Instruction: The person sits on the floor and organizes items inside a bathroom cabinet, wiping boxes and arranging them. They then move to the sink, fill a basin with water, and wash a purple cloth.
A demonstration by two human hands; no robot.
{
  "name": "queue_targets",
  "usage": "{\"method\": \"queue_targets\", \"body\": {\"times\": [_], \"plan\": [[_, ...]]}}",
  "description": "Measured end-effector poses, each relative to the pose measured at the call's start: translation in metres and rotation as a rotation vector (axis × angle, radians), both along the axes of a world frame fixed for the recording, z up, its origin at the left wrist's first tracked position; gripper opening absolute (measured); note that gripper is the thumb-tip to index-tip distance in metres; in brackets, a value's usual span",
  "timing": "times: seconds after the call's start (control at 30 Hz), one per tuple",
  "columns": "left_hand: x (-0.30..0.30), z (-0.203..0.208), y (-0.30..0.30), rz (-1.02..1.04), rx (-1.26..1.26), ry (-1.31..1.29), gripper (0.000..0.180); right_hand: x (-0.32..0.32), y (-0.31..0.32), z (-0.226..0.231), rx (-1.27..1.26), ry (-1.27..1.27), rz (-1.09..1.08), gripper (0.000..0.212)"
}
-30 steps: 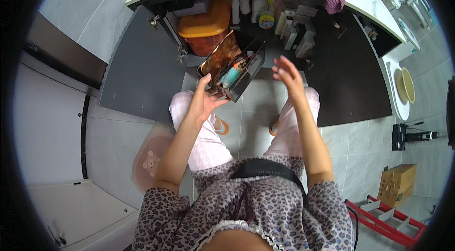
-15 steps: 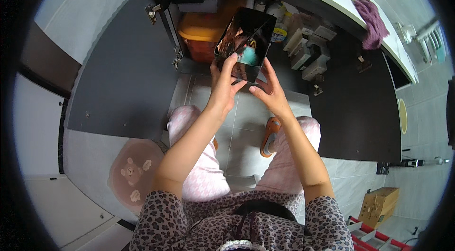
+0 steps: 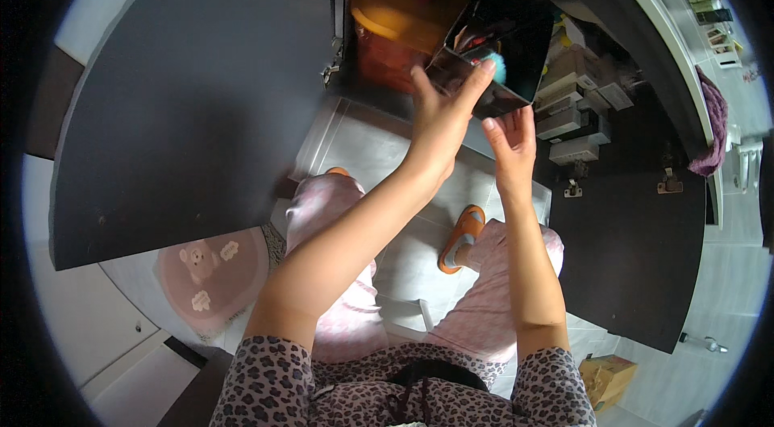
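An open-topped black box (image 3: 451, 72) with glossy walls is tilted inside the open cabinet. It holds a turquoise fluffy thing (image 3: 498, 69) and small items too dark to make out. My left hand (image 3: 443, 114) grips the near wall, its thumb over the rim. At the box's near right corner my right hand (image 3: 513, 146) has its fingertips against the underside, thumb a little apart. Left of the box stands an orange-lidded reddish bin (image 3: 391, 60). Several small white and grey cartons (image 3: 574, 120) are stacked to its right.
The grey left cabinet door (image 3: 193, 104) and dark right door (image 3: 625, 266) stand wide open on either side. A pink bear-pattern mat (image 3: 214, 278) lies at lower left. A purple cloth (image 3: 709, 129) hangs over the counter edge. A cardboard box (image 3: 606, 381) is at lower right.
Both hands have moved the black box farther forward, into the cabinet. The view has shifted closer to the cabinet and turned, so the doors and counter appear lower and to the right.
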State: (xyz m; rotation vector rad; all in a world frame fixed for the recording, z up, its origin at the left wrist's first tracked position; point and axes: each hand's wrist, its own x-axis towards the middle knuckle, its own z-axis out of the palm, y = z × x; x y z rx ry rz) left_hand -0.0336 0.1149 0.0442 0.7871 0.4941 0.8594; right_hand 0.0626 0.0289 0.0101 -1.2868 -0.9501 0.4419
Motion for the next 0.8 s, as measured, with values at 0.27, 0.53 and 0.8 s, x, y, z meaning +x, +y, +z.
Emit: {"method": "queue_targets", "body": {"times": [0.27, 0.53, 0.8], "plan": [[0.030, -0.018, 0.037, 0.074, 0.263, 0.236, 0.084, 0.017, 0.043, 0.023, 0.042, -0.021, -0.115, 0.046], [0.059, -0.016, 0.089, 0.070, 0.411, 0.304, 0.026, 0.055, 0.080, 0.022, -0.050, -0.061, -0.188, 0.043], [0.090, -0.019, 0.102, 0.221, 0.483, 0.300, 0.024, 0.087, 0.107, 0.011, -0.018, -0.018, -0.128, 0.054]]}}
